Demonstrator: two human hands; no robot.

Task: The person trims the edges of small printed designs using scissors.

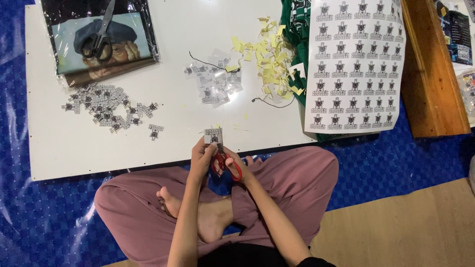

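Note:
My left hand [202,158] pinches a small printed sticker piece [213,135] just over the near edge of the white board [173,138]. My right hand [236,163] grips red-handled scissors [225,163], whose blades point up into the sticker piece. Both hands hover above my crossed legs in mauve trousers. A pile of cut-out black-and-white stickers [106,106] lies on the board's left side, and a single one [155,131] lies apart from it.
A printed sticker sheet [354,64] hangs over the board's right edge beside green fabric [296,29]. Yellow paper scraps [269,54] and clear offcuts [215,84] litter the middle. Black scissors [99,39] rest on a bagged picture at the top left. A wooden plank [430,74] lies on the right.

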